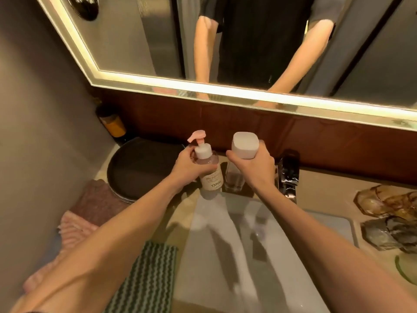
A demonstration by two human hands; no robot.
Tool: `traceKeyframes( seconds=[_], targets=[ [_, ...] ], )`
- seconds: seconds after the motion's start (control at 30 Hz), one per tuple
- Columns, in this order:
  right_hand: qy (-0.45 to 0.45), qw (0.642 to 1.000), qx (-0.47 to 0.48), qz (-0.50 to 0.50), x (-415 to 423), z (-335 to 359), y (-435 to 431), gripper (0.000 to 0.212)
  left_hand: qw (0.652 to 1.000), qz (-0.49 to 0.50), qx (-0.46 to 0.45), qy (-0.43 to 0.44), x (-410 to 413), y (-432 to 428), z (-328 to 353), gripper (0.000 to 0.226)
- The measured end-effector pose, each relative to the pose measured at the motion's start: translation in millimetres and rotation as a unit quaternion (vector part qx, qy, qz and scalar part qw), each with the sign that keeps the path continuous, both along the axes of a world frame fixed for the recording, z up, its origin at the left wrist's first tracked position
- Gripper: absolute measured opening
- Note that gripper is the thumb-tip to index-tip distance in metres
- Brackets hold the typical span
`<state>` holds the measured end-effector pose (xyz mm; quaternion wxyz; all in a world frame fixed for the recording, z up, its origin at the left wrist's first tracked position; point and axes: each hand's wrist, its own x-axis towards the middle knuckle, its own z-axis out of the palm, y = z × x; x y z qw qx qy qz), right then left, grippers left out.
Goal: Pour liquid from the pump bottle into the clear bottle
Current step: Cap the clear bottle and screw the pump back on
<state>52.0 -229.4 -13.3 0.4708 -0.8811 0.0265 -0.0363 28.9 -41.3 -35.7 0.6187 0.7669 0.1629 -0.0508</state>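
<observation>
Sink basin (225, 279): open room over the bowl. Back rim: pump bottle (211, 177), clear bottle (234, 179) and faucet (290, 172), close together. Left: dark tray (140, 168), folded towels (99, 204), striped cloth (149, 276). Right: glass dishes (383, 206).

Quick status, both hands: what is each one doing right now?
Left hand: closed, fingers curled round the pump bottle near its neck.
Right hand: closed, fingers gripping the white cap of the clear bottle.

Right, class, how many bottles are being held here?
2: the pump bottle in the left hand, the clear bottle in the right hand, side by side behind the sink.
</observation>
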Motion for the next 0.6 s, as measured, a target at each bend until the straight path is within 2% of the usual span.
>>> traceKeyframes(
  seconds=[0.07,0.23,0.37,0.6],
  targets=[
    [-0.006,1.0,-0.002,0.003,11,-11,3,0.063,1.0,-0.002,0.01,0.001,11,-2,-11,0.056],
    [-0.012,1.0,-0.005,0.016,30,-28,7,0.066,0.996,-0.022,0.076,0.039,36,3,-33,0.067],
    [-0.002,1.0,0.008,0.03,37,-36,6,0.06,0.992,-0.035,0.111,0.04,47,4,-42,0.068],
    [0.015,0.998,0.031,0.05,43,-46,2,0.069,0.987,-0.063,0.143,0.04,58,1,-49,0.077]
  ],
)
